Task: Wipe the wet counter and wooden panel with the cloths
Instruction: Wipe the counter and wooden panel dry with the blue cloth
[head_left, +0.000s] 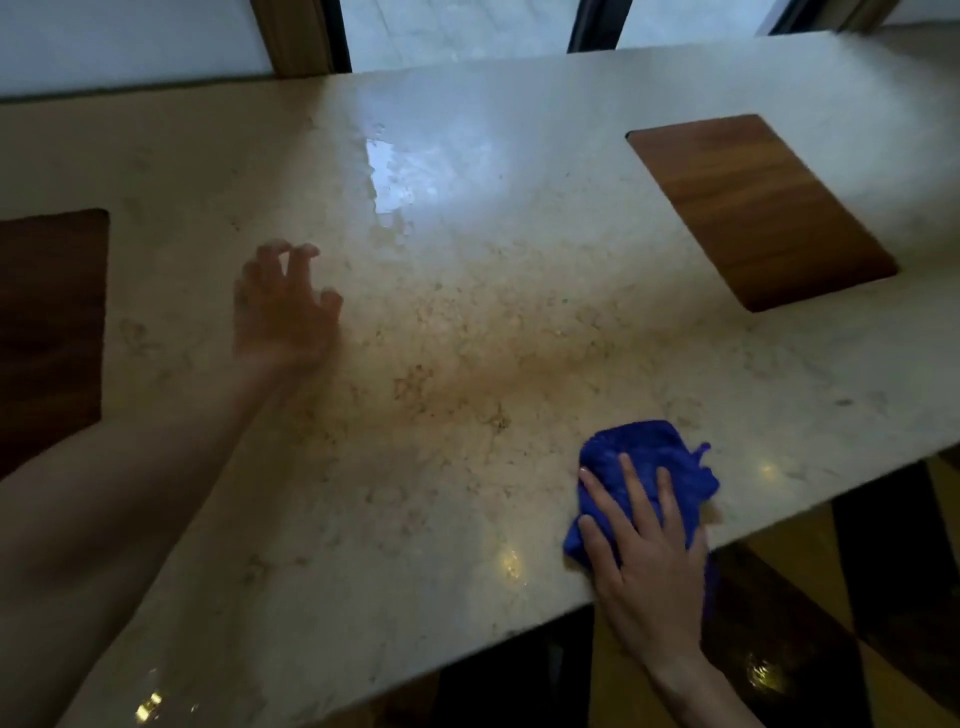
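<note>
A beige marble counter (467, 338) fills the view, with a shiny wet patch (395, 176) near its far middle. A blue cloth (644, 457) lies bunched at the counter's near right edge. My right hand (644, 551) presses flat on it with straight fingers. My left hand (285, 306) hovers blurred over the counter's left middle, fingers loosely curled and holding nothing. One wooden panel (758, 208) is set into the counter at the right, another (49, 322) at the left edge.
The counter's near edge (779, 525) runs diagonally past my right hand, with dark patterned floor (810, 623) below it. Window frames and a wooden post (296, 36) stand behind the counter's far edge.
</note>
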